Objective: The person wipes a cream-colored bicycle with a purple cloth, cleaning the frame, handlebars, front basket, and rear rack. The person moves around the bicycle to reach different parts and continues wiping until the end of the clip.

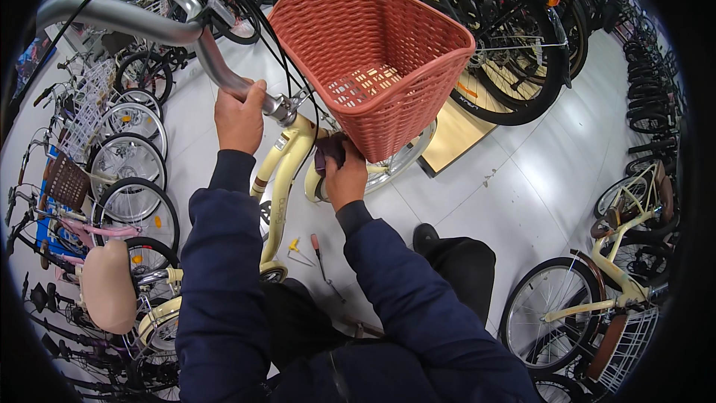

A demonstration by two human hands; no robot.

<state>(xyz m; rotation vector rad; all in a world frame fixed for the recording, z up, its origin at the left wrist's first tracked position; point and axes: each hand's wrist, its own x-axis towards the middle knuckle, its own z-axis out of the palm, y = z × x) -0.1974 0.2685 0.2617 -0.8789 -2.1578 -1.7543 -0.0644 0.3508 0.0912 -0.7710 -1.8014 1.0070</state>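
Note:
A cream folding-style bicycle frame stands before me, with a coral woven basket mounted at its front. My left hand is wrapped round the silver handlebar stem, just above the clamp. Below the basket, my right hand pinches a dark purple cloth against the front of the frame, over the front wheel. The cloth's far side and some right fingertips are hidden by the basket and frame. Black cables run down from the silver handlebar.
On the white tiled floor between my legs and the bicycle lie a yellow-handled tool and a red-handled screwdriver-like tool. Parked bicycles line the left side and back. Another cream bicycle stands at right, and a wooden platform lies behind the basket.

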